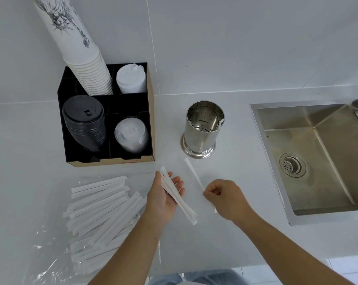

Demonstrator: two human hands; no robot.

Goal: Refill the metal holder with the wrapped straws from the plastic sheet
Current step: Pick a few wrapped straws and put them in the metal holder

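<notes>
A shiny metal holder (201, 128) stands upright on the white counter, with what looks like one straw tip at its right rim. A pile of white wrapped straws (99, 212) lies on a clear plastic sheet (40, 243) at the lower left. My left hand (163, 197) is palm up below the holder and holds a few wrapped straws (179, 199) across its fingers. My right hand (225, 197) pinches a single wrapped straw (193, 173) that points up and left toward the holder.
A black organiser box (149, 120) with stacked paper cups (87, 64) and lids stands left of the holder. A steel sink (318, 157) fills the right side. The counter's front edge runs along the bottom.
</notes>
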